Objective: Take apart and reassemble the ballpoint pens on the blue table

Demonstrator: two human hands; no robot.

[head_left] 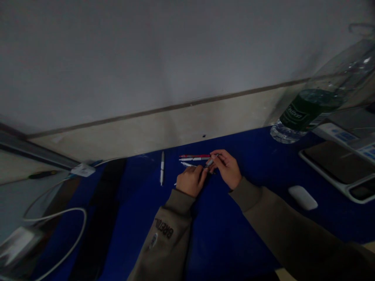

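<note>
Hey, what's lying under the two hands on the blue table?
Under the left hand a pale pen pokes out; its rest is covered. The right hand holds a pen. Red pen and white pen lie beside, uncovered.

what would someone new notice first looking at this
Two hands meet at the middle of the blue table: the left hand and right hand hold a pen between them. Just beyond them lie a red pen and white pen, another white pen lying apart to the left. A large water bottle stands far right.
</note>
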